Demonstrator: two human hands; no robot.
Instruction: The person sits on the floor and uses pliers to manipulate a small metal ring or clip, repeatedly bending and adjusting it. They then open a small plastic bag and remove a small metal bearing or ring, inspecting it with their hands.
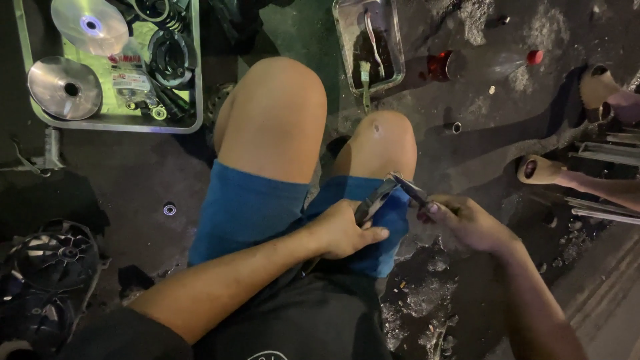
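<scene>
— Pliers (400, 190) sit between both hands, just over the right knee. The left hand (343, 230) is clenched around one dark handle, the right hand (467, 223) grasping the other.

— Why so close to the knee?

— Likely for steadiness; the person is squatting low over the floor (467, 107), forearms braced by the blue shorts (247, 207).

— And further out?

— A metal tray (197, 80) near the floor's upper left corner holds shiny pulley discs (65, 87) and dark rings, kept together. A smaller tray (393, 40) with a brush (365, 80) lies ahead. A fan-like cover (57, 253) rests at the left.
</scene>
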